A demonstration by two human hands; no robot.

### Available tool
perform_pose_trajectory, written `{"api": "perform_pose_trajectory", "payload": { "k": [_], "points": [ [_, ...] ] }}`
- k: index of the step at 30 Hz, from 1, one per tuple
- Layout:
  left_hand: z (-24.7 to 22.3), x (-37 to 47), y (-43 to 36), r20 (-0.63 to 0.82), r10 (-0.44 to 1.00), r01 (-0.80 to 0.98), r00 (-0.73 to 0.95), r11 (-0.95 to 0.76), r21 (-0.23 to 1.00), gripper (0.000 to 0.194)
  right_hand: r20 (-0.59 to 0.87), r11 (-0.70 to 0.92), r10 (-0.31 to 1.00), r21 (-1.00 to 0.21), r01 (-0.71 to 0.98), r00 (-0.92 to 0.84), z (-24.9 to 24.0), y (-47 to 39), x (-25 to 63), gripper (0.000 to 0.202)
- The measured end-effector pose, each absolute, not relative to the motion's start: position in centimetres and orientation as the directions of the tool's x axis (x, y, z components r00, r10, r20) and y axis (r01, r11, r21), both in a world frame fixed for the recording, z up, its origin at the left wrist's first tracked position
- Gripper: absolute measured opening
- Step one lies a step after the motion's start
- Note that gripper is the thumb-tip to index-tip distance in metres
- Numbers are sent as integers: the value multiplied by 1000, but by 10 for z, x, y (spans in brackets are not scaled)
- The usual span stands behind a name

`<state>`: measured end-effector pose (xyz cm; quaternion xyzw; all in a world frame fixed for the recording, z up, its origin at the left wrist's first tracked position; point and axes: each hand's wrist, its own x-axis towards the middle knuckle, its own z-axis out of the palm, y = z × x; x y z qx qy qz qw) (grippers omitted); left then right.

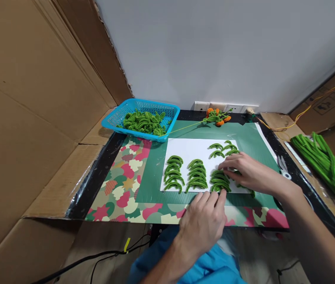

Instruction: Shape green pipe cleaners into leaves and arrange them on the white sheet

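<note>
Curved green fuzzy pieces lie in stacked columns on a white sheet (182,146): one column at the left (173,172), one in the middle (197,174), one to the right (219,181). A looser group (216,150) sits at the sheet's upper right. My left hand (207,215) rests at the sheet's front edge, fingers extended, fingertips at the bottom of the right column. My right hand (241,169) is bent over the upper end of that column, fingers curled down; whether they hold a piece is hidden. More green pieces lie partly beneath it.
A blue basket (111,120) of green pieces stands back left. Orange flowers with green stems (219,117) lie by the wall sockets (202,106). At the right are scissors (284,169) and a bundle of green stems (330,169). Cardboard (37,98) walls the left.
</note>
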<state>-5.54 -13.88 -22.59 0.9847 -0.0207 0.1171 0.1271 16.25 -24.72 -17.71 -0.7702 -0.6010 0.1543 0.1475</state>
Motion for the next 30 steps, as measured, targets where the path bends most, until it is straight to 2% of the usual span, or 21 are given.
{"api": "perform_pose_trajectory", "payload": {
  "k": [14, 18, 21, 24, 30],
  "points": [
    [-225, -54, -141, 215, -18, -71, 977, -968, 242, 47, 12, -219, 973, -281, 935, 231, -178, -242, 168, 27],
    [-225, -55, -140, 223, -19, -73, 975, -968, 238, 46, 136, -295, 935, -222, 929, 329, -176, -231, 186, 25],
    [-225, -56, -140, 226, -23, -78, 974, -968, 239, 45, 169, -353, 912, -140, 925, 374, -175, -220, 202, 41],
    [-225, -57, -139, 227, -29, -84, 973, -968, 237, 45, 89, -307, 943, -139, 942, 321, -177, -210, 213, 57],
    [-225, -57, -140, 219, -26, -82, 975, -965, 249, 45, 10, -297, 953, -188, 936, 304, -186, -198, 217, 31]
  ]
}}
